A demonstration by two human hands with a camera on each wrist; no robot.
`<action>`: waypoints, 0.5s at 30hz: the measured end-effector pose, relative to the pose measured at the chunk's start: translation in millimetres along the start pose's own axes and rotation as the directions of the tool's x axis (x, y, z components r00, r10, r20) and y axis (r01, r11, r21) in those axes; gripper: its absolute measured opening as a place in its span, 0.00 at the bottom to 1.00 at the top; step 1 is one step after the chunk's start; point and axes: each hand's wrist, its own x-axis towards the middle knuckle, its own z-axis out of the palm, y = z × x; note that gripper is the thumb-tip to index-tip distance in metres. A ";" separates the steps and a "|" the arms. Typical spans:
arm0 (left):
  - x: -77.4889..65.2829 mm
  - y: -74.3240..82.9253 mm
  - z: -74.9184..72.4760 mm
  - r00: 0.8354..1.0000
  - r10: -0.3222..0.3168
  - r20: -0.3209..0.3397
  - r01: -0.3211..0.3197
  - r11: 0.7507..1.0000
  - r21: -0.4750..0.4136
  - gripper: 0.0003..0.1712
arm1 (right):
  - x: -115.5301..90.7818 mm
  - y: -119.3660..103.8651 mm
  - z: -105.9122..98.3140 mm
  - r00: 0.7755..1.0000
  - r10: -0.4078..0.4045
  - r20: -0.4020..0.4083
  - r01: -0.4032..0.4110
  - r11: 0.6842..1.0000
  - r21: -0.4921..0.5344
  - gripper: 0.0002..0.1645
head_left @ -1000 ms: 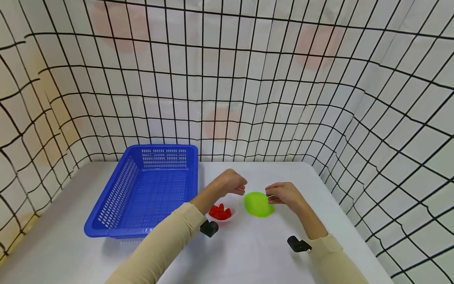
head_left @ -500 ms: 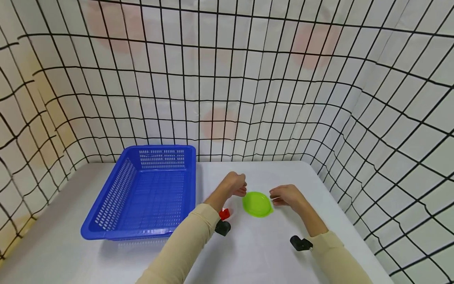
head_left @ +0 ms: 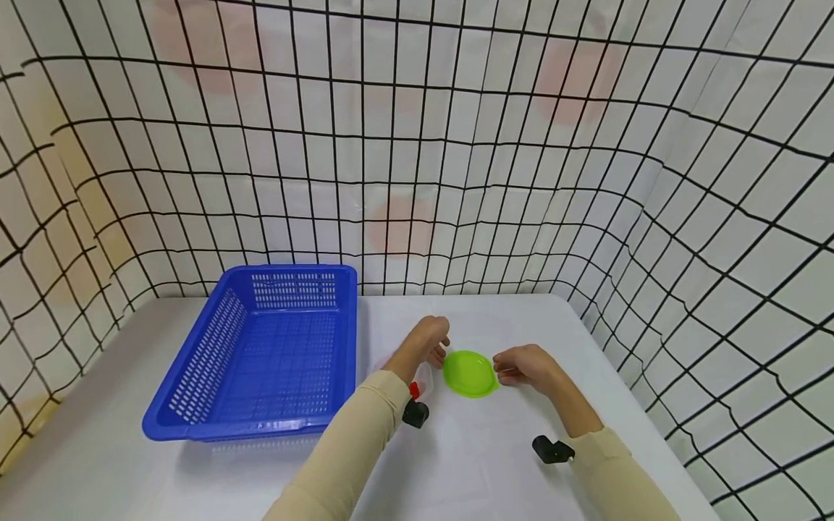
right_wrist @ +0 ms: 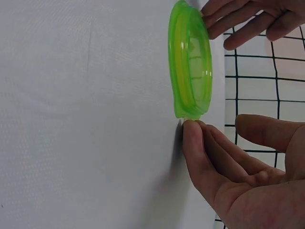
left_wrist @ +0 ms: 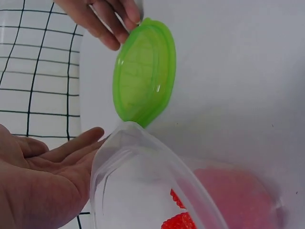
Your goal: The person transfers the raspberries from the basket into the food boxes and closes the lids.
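A translucent green plastic lid point(head_left: 469, 374) with a small tab lies on the white table between my two hands. At its left is my left hand point(head_left: 426, 340), fingers loose and pointing down, holding nothing that I can see. On its right my right hand point(head_left: 529, 364) has bent fingertips close to the tab; the right wrist view shows thumb and fingers at it, contact unclear. Under my left wrist sits a clear plastic container point(left_wrist: 143, 176) with bumpy red pieces point(left_wrist: 178, 222) inside, partly hidden by the forearm in the head view. A pink translucent surface point(left_wrist: 233, 195) shows beside it.
A large blue plastic basket point(head_left: 151, 412) stands on the table's left. Black netting point(head_left: 404, 184) over a white backing encloses the back and sides. A black device point(head_left: 552, 449) is worn on each wrist.
My left hand has lowered, its fingers loosening downward, while its forearm moved right over the container. My right hand shifted slightly right and down. The lid stays put on the table.
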 end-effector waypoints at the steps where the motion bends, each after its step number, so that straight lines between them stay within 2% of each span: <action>1: 0.4 0.2 -0.7 1.000 -0.007 0.005 0.007 1.000 0.004 0.30 | -0.4 0.1 0.5 1.000 0.002 0.000 -0.002 1.000 0.004 0.21; 4: 1.9 1.1 -1.8 0.999 -0.027 0.027 0.027 1.000 0.003 0.30 | -2.0 0.3 1.3 1.000 0.003 0.004 -0.003 1.000 0.013 0.21; 7: 2.9 1.8 -1.2 0.997 -0.035 0.067 0.038 0.998 -0.043 0.31 | -2.8 0.5 1.9 1.000 0.000 0.011 -0.001 0.999 0.036 0.22; 11: 1.8 1.9 -0.1 0.993 -0.025 0.119 0.038 0.994 -0.104 0.31 | -3.1 0.4 1.4 1.000 -0.008 0.017 0.007 0.999 0.050 0.23; 15: -1.7 1.8 -1.9 0.990 -0.014 0.144 0.036 0.988 -0.152 0.31 | -4.1 -1.1 -0.2 1.000 -0.019 0.000 0.019 0.999 0.037 0.23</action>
